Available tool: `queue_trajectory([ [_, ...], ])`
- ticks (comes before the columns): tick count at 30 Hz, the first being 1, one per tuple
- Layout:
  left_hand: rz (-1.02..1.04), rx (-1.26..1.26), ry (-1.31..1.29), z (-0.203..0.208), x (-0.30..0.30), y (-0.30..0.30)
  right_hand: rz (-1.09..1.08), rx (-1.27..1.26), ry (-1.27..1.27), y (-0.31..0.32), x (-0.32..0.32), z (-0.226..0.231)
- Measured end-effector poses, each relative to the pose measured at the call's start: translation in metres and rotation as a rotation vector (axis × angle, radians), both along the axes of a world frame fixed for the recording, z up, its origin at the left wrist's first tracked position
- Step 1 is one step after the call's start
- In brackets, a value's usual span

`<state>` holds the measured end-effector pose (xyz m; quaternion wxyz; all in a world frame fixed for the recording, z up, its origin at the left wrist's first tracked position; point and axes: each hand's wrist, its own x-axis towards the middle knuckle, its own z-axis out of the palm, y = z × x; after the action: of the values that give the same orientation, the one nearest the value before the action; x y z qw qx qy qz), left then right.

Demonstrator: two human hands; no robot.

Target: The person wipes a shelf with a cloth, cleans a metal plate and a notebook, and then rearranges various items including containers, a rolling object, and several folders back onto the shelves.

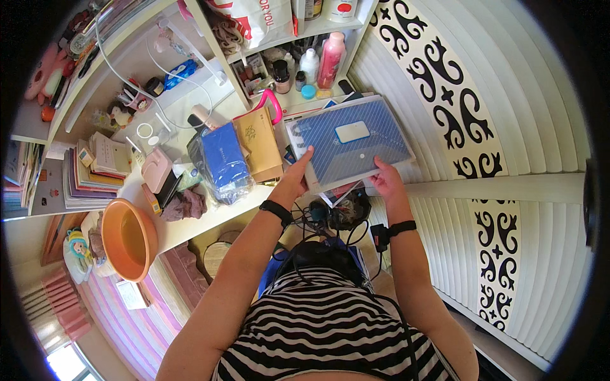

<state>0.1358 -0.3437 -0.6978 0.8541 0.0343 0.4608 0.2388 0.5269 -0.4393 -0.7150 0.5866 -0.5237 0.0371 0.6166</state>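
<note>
Between my two hands is a blue striped plastic document folder (327, 160) with a clear border, a white label panel and a small round snap. My left hand (295, 180) grips its near left corner, thumb on top and fingers hidden underneath. At the near right edge my right hand (387, 180) pinches it, thumb over the top. The folder is held nearly flat over the right end of the white desk. Papers and a card partly show beneath it. Just left of it lies a brown paper envelope (257, 145).
A blue box in clear plastic (223, 155) lies left of the envelope. An orange basin with liquid (151, 238) stands at the desk's left end. Bottles, including a pink one (331, 60), fill the shelf behind. Black cables (318, 213) hang below; a white folding door (406, 105) flanks the right.
</note>
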Motion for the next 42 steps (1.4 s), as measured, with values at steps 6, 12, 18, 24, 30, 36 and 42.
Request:
queue_trajectory([
  [6, -0.024, 0.017, -0.073, 0.015, 0.013, 0.011, 0.002, -0.020, 0.013, -0.003, 0.017, 0.021],
  [12, 0.118, 0.332, 0.008, 0.037, 0.007, 0.009, 0.149, -0.143, -0.201, -0.013, 0.003, 0.064],
  [18, 0.102, 0.391, -0.012, 0.077, -0.006, 0.006, 0.182, -0.185, -0.508, -0.043, 0.007, 0.099],
  [24, 0.216, 0.513, 0.032, 0.118, -0.046, -0.005, -0.011, -0.078, -0.535, -0.055, 0.009, 0.128],
  [30, 0.368, 0.589, 0.167, 0.170, -0.119, -0.021, -0.006, 0.010, -0.654, -0.052, -0.002, 0.115],
  [36, 0.520, 0.640, 0.256, 0.247, -0.245, -0.059, 0.248, 0.065, -0.790, -0.032, -0.043, 0.161],
  [42, 0.872, 0.669, 0.171, 0.347, -0.402, -0.168, 0.876, 0.247, -0.863, 0.011, -0.199, 0.229],
])
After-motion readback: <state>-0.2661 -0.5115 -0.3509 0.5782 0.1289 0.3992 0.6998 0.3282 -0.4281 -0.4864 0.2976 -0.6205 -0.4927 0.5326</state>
